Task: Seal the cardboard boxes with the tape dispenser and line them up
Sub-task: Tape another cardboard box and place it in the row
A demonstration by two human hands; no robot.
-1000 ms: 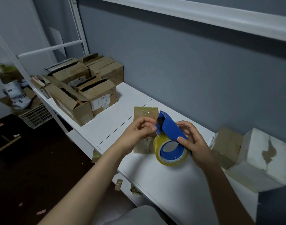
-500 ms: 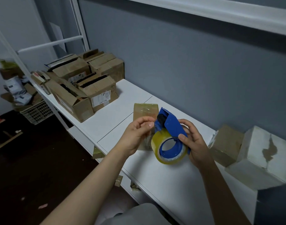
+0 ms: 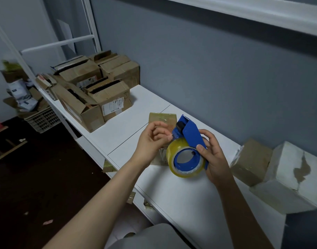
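My right hand [image 3: 212, 155] grips the blue tape dispenser [image 3: 188, 141] with its yellowish roll of tape, held above the white table [image 3: 181, 191]. My left hand [image 3: 152, 139] is at the dispenser's mouth, its fingertips pinching the loose end of the tape. A small flat brown box [image 3: 162, 119] lies on the table right behind my hands, mostly hidden by them. A brown box [image 3: 251, 161] and a white-wrapped box [image 3: 288, 178] sit side by side at the right, by the wall.
Several open cardboard boxes [image 3: 93, 94] crowd the table's far left end. A white shelf frame [image 3: 60, 43] stands behind them. A crate with parcels [image 3: 40, 119] sits on the dark floor at left. Scraps of tape hang from the table's front edge [image 3: 109, 166].
My hands and the dispenser stayed nearly in place while the view shifted slightly. My left fingers moved from the dispenser's front onto the tape end.
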